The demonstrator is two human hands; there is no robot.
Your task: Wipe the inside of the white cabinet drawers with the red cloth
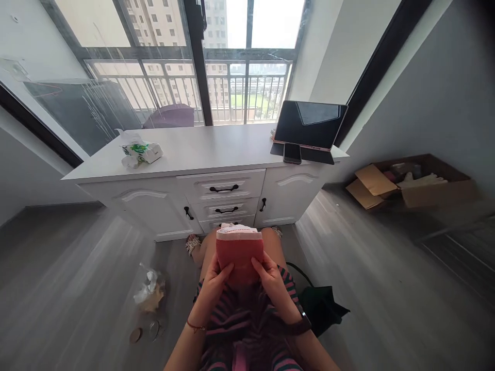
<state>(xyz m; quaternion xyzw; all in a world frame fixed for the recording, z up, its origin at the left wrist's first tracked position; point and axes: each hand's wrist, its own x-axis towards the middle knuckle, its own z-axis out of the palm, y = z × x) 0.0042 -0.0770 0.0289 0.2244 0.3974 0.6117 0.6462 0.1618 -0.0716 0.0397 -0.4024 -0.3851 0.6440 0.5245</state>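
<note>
Above my lap is a red, flat, pouch-like piece (240, 255) with a pale band along its top edge; it looks like folded cloth, but its exact kind is unclear. White material with faint red print shows at its top. My left hand (217, 278) grips its lower left side, thumb on the near face and fingers hidden behind. On the opposite side, my right hand (270, 278) holds it the same way. Both thumbs point inward, a short distance apart.
Ahead stands a white cabinet (216, 154) carrying a tissue pack (143, 152), a tablet (311, 123) and a phone (292, 153). On the floor are an open cardboard box (436, 193), a clear plastic bag (150, 291), a round lid (136, 335) and a dark green bag (323, 309).
</note>
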